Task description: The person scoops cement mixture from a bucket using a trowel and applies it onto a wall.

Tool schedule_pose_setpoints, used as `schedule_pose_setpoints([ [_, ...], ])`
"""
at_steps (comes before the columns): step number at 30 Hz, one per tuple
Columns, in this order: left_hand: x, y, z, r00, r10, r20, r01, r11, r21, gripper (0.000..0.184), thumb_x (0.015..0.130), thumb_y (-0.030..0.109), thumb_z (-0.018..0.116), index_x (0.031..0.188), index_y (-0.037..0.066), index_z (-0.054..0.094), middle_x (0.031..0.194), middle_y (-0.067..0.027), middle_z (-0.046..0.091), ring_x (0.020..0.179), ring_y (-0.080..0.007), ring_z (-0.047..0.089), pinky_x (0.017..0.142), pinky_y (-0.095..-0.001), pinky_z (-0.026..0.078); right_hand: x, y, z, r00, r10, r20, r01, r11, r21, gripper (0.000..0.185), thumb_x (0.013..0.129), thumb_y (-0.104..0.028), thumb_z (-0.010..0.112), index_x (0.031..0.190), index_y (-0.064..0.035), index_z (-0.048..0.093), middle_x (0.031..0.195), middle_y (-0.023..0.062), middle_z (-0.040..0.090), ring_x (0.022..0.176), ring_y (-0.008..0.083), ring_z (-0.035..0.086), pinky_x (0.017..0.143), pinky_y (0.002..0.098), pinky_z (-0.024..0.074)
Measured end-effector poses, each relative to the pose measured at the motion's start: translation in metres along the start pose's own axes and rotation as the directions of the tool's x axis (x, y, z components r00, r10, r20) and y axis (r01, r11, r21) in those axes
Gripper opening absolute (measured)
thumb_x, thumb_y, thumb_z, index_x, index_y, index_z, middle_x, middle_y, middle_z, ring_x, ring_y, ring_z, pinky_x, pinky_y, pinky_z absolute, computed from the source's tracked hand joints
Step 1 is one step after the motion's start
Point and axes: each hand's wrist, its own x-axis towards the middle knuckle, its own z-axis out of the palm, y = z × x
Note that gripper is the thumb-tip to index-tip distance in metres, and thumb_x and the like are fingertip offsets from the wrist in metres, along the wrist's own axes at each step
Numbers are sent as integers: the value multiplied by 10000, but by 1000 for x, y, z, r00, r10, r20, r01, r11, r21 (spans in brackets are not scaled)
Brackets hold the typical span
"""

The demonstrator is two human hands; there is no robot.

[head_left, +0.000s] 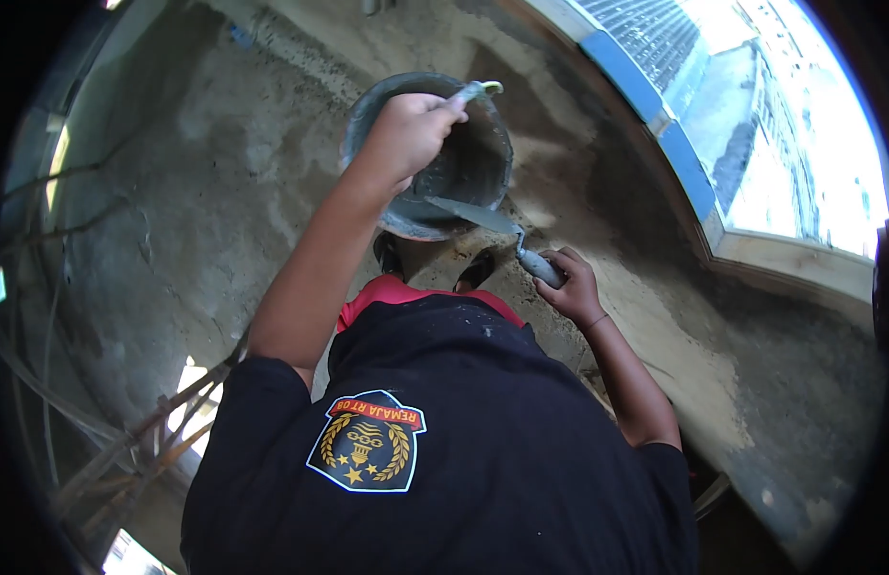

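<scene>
My left hand (415, 134) is closed around what looks like the handle (475, 92) of a grey, mortar-stained bucket (502, 158). The hand and forearm cover part of the bucket's mouth. Inside, the bucket is dark, and I cannot tell how much is in it. In my right hand (573, 287) is a trowel (478, 215), gripped by its grey handle. Its blade points left and lies over the near rim of the bucket, at the edge of the opening.
Below the bucket my feet (478, 268) stand on a rough, stained cement floor (243, 182). A window frame (646, 105) painted blue and white runs along the upper right. Wooden poles (166, 412) cross at the lower left.
</scene>
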Motion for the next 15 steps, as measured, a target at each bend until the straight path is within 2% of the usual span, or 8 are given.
schedule_pose_setpoints([
  [2, -3, 5, 3, 998, -53, -40, 47, 990, -132, 257, 926, 243, 558, 904, -2, 630, 618, 72, 428, 518, -16, 322, 468, -188, 257, -4, 5, 0, 1000, 24, -18, -25, 1000, -12, 395, 657, -215, 724, 1011, -58, 654, 879, 131, 606, 803, 311, 613, 704, 368, 501],
  [3, -3, 5, 5, 997, -63, -34, 58, 989, -137, 248, 936, 251, 548, 912, 11, 605, 604, 88, 391, 483, -2, 272, 426, -180, 208, -7, 6, 0, 999, 25, -21, -27, 996, -85, 402, 659, -232, 736, 1019, -74, 652, 884, 118, 611, 806, 311, 617, 703, 371, 504],
  [7, -4, 9, 10, 997, -70, -19, 67, 986, -155, 252, 938, 260, 548, 917, 13, 597, 603, 88, 389, 466, 2, 268, 404, -177, 188, -9, 12, -2, 997, 74, 5, -70, 961, -268, 396, 685, -283, 748, 1033, -123, 645, 904, 90, 635, 805, 309, 628, 693, 379, 511],
  [15, 3, 0, 23, 988, -144, -46, 135, 976, -171, 244, 939, 258, 547, 932, 17, 587, 596, 93, 381, 449, 6, 262, 393, -177, 171, -17, 35, -4, 981, 6, -193, -50, 974, -223, 349, 724, -285, 721, 1006, -101, 628, 909, 94, 654, 796, 297, 637, 674, 372, 515],
])
